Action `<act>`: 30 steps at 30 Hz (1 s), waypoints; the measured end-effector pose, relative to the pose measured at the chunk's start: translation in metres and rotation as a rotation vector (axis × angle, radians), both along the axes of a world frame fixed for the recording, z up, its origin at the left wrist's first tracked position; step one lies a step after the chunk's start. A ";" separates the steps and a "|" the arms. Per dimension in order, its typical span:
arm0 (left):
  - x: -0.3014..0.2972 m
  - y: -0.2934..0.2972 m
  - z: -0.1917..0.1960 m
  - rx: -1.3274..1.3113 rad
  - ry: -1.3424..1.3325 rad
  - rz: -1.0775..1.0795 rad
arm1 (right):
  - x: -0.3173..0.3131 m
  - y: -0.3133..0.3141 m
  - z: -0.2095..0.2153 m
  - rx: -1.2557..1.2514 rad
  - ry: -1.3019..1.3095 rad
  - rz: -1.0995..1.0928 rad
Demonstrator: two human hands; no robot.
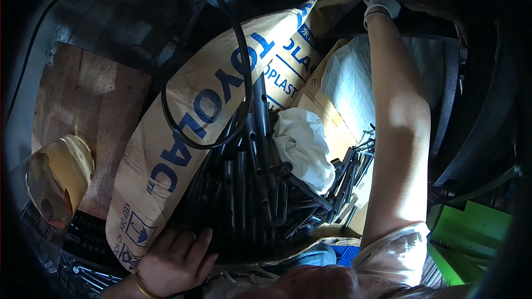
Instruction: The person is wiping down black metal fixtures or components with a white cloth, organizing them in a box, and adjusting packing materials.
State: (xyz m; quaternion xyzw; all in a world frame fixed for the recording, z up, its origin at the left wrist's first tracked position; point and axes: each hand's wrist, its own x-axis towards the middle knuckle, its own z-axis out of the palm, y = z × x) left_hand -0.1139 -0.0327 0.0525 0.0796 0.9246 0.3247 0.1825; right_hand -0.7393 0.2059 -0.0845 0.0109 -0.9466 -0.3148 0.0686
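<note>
Cluttered, dim workshop corner, stuff packed tight, little free room. Nearest: left hand (176, 260) at the bottom edge, bare, gold bangle on the wrist, fingers spread flat and resting on the near end of a heap of black rods (252, 188); it grips nothing. Rods lie in an open box (327, 113), long ones pointing away from the person, shorter clipped pieces jumbled toward the right side. White rag (302, 144) sits on top of the rods, mid-heap. Paper sack (194, 127) with blue print leans along the heap's left edge, touching the rods; a black cable (244, 66) loops over sack and rods. Left of the sack, a wooden board (91, 111), and a tape roll (69, 169) at its near-left corner. Green part (471, 232) at lower right. White plastic bag (349, 86) behind the box. Farthest: right hand (379, 4), white glove, arm stretched straight up over the box's right edge to a dark ledge; cannot tell whether it's gripping or loose.
</note>
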 end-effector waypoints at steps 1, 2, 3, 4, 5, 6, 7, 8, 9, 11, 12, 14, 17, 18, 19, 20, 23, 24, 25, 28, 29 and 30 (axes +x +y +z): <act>0.002 -0.003 -0.002 0.046 0.069 -0.032 | -0.043 0.060 0.020 0.046 0.069 -0.032; 0.002 -0.005 -0.006 0.101 0.111 -0.068 | -0.087 0.124 0.056 -0.836 0.333 0.253; 0.011 -0.013 -0.019 0.193 0.196 -0.097 | -0.129 0.150 0.116 -1.655 0.569 0.665; 0.013 -0.014 -0.026 0.209 0.209 -0.094 | -0.136 0.146 0.123 -1.637 0.568 0.680; 0.015 -0.015 -0.029 0.222 0.220 -0.096 | -0.138 0.143 0.132 -1.547 0.542 0.673; 0.016 -0.016 -0.032 0.235 0.235 -0.099 | -0.138 0.142 0.146 -1.455 0.521 0.665; 0.010 -0.013 -0.028 0.204 0.178 -0.090 | -0.118 0.118 0.100 -1.503 0.486 0.622; 0.007 -0.011 -0.022 0.161 0.128 -0.076 | -0.090 0.090 0.071 -1.641 0.423 0.474; 0.007 -0.010 -0.015 0.122 0.092 -0.062 | -0.051 0.061 0.062 -1.764 0.360 0.333; 0.008 -0.010 -0.013 0.120 0.104 -0.072 | 0.033 0.013 0.113 -1.906 0.308 0.103; 0.009 -0.010 -0.015 0.126 0.118 -0.082 | 0.075 -0.012 0.144 -1.958 0.294 -0.004; 0.012 -0.010 -0.021 0.157 0.176 -0.071 | 0.060 0.009 0.157 -1.634 0.372 0.046; 0.013 -0.010 -0.023 0.164 0.193 -0.068 | 0.031 0.041 0.134 -1.258 0.517 0.083; 0.013 -0.010 -0.023 0.144 0.158 -0.084 | 0.028 0.042 0.121 -1.202 0.600 0.085; 0.013 -0.010 -0.024 0.130 0.133 -0.072 | 0.082 0.000 0.125 -1.308 0.510 -0.019; 0.013 -0.012 -0.027 0.155 0.167 -0.093 | 0.082 0.006 0.144 -1.283 0.550 -0.001; 0.025 -0.011 -0.027 0.167 0.171 -0.074 | 0.078 0.002 0.129 -1.666 0.515 -0.010; 0.026 -0.011 -0.029 0.189 0.191 -0.054 | 0.083 -0.002 0.130 -1.752 0.404 -0.099; 0.027 -0.011 -0.030 0.187 0.188 -0.054 | 0.085 -0.005 0.129 -1.836 0.287 -0.193; 0.025 -0.011 -0.024 0.195 0.140 -0.069 | 0.079 -0.004 0.111 -1.873 0.195 -0.254; 0.022 -0.010 -0.020 0.183 0.178 -0.071 | 0.034 0.042 0.108 -1.867 0.219 -0.245; 0.017 -0.009 -0.020 0.186 0.229 -0.079 | -0.011 0.091 0.112 -1.608 0.132 -0.120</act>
